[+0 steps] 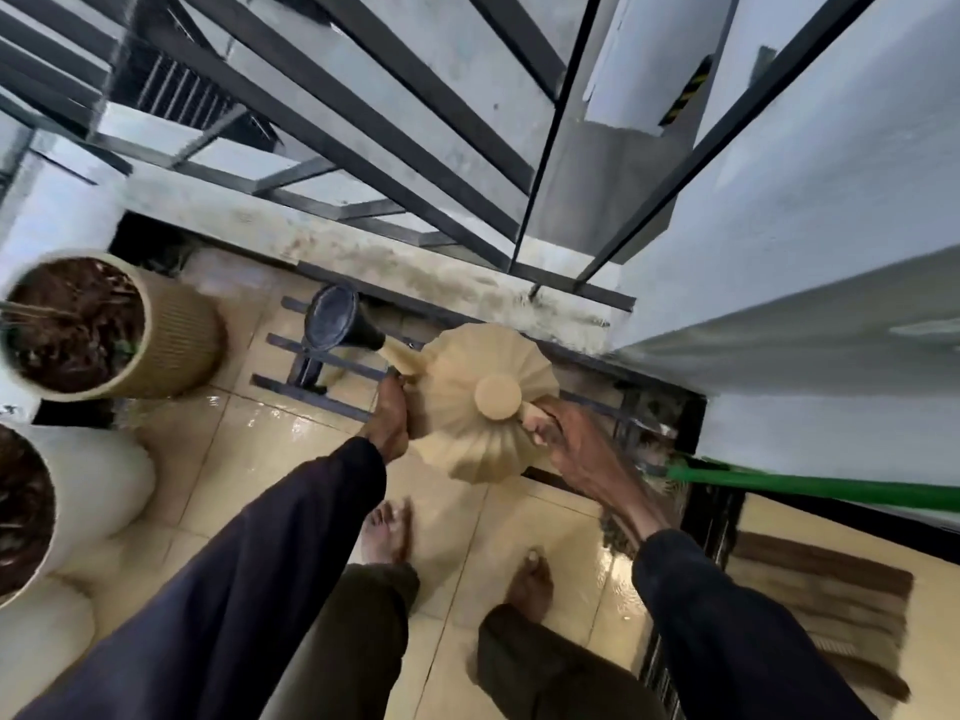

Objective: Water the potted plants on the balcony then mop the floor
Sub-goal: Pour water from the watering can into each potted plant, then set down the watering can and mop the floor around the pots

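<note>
Bare wet tiles [218, 459] between ribbed pot [171, 340] leftward and railing [395, 148] ahead

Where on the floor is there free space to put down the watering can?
Bare tile lies between the ribbed pot, the white pot and the left foot. Near the wall it is crowded: green handle, striped mat.

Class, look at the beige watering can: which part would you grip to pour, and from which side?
Grip the handle at the rear of the watering can, opposite the black rose, as the right hand does. The left hand steadies the body by the spout's base.
</note>
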